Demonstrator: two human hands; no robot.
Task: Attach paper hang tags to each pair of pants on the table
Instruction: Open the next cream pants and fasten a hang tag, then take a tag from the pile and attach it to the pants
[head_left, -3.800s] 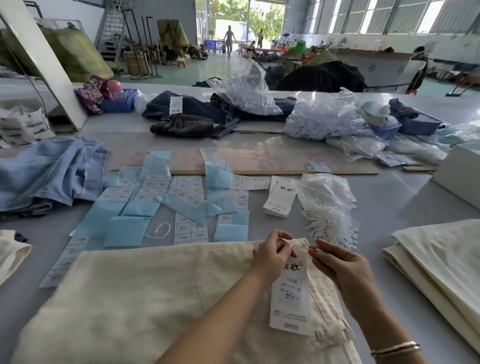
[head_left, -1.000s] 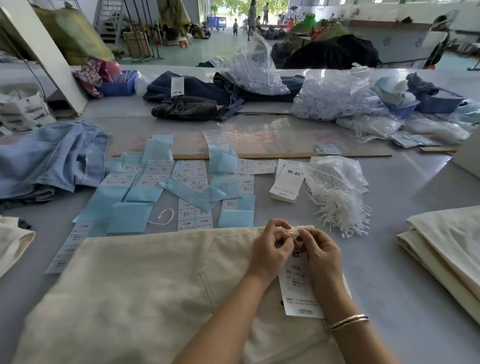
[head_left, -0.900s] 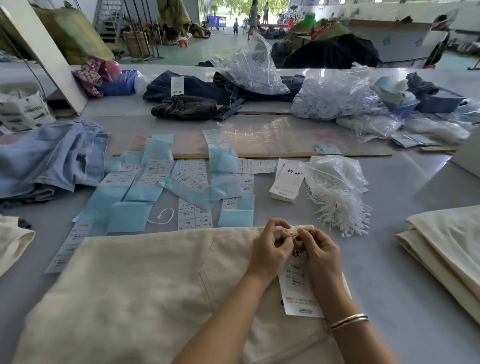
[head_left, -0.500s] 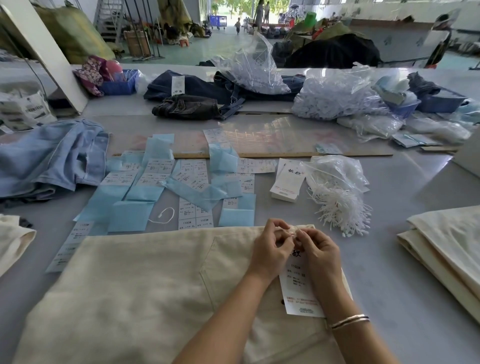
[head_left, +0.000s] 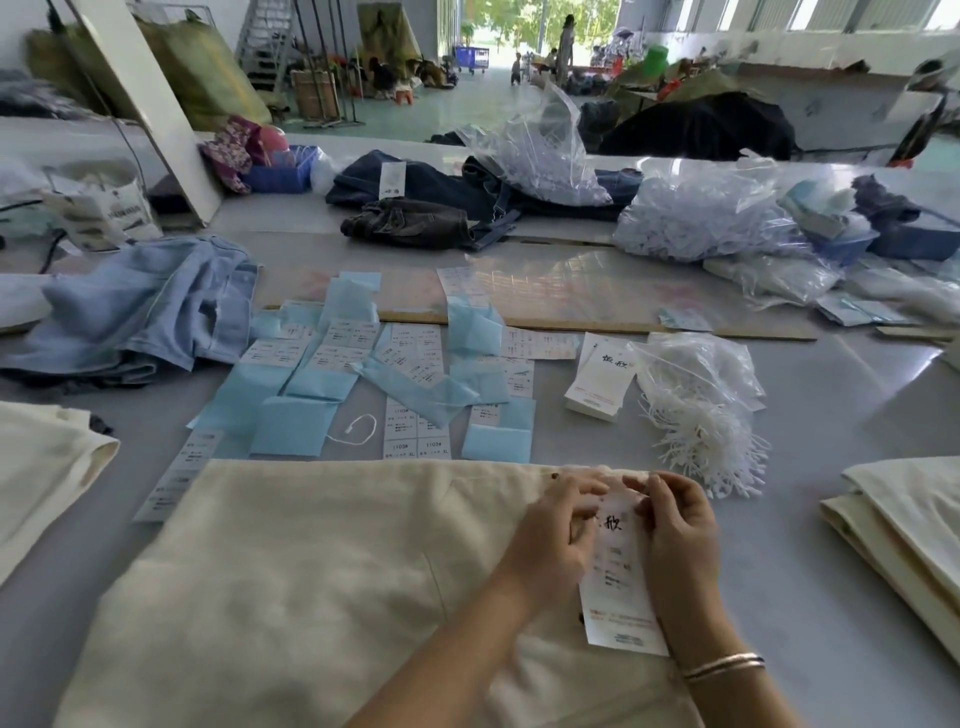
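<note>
Cream pants (head_left: 322, 582) lie flat on the grey table in front of me. A white paper hang tag (head_left: 618, 587) with black characters lies on them near the waistband. My left hand (head_left: 558, 535) and my right hand (head_left: 675, 525) meet at the tag's top end, fingers curled and pinching there. Whatever they pinch is too small and blurred to make out. A stack of spare hang tags (head_left: 600, 376) sits further back, next to a bag of white string loops (head_left: 701, 410).
Blue and white size-label sheets (head_left: 363, 384) cover the table's middle, with one loose string loop (head_left: 358, 428). Folded cream pants (head_left: 914, 525) sit at right, another cream piece (head_left: 41, 462) at left, light-blue jeans (head_left: 140, 306) beyond. Dark jeans (head_left: 415, 218) and plastic bags (head_left: 701, 213) lie at the back.
Both hands stay together at the top of the tag, fingers working slightly. The view has shifted a little; the pants and tag lie where they were.
</note>
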